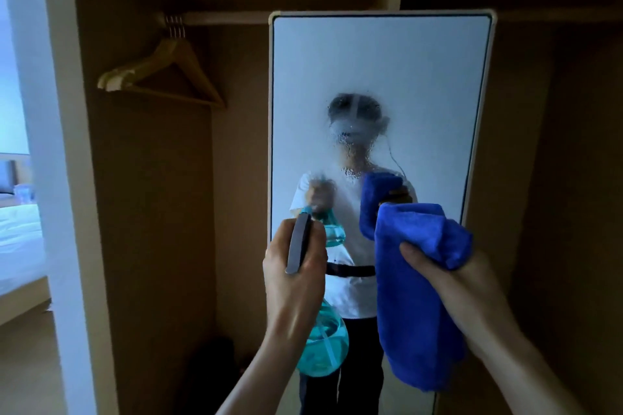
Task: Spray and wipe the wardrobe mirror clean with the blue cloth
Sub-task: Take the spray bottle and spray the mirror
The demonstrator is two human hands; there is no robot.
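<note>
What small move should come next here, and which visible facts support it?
Probably lift the blue cloth, gripped in the right hand, to the droplets on the mirror and begin wiping. The glass is sprayed, the cloth seems not to touch it, and the left hand holds the spray bottle.

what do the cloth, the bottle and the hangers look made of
Cloth: likely microfibre, matte and plush, going by its fuzzy nap and soft folds.
Bottle: probably clear teal-tinted plastic; you can see through its wall.
Hangers: seemingly pale smooth wood, by colour and thick arms; the dim light leaves it open.
</note>
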